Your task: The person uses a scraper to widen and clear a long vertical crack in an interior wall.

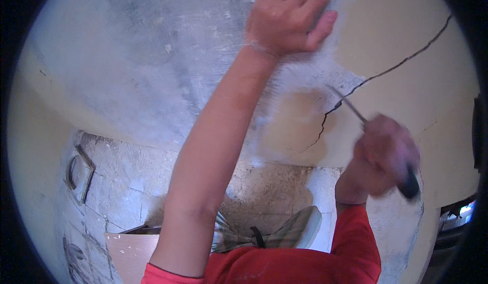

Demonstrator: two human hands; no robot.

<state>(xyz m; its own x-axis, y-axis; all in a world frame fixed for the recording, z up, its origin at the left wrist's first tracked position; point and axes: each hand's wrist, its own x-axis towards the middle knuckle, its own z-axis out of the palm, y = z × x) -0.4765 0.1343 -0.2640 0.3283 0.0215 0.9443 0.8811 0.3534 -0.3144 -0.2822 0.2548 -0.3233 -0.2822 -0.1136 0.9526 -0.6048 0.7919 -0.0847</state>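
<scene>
My left hand (pixel 290 17) lies flat against the wall (pixel 168 45), over its grey, scraped-looking area, with the fingers stretched upward and the thumb out to the right. A jagged dark crack (pixel 389 71) runs down the cream paint to the right of it. My right hand (pixel 389 149), blurred by motion, is wrapped round a screwdriver (pixel 352 107). Its thin metal shaft points up and left across the crack, and the dark butt of the handle sticks out below the fist. Whether the tip touches the wall I cannot tell.
Below the wall is a dusty tiled floor (pixel 127 182). An angular frame-like piece (pixel 84 174) lies at the left. A pinkish board (pixel 133 253) stands close beside my left arm. Dark items (pixel 455 233) show at the right rim.
</scene>
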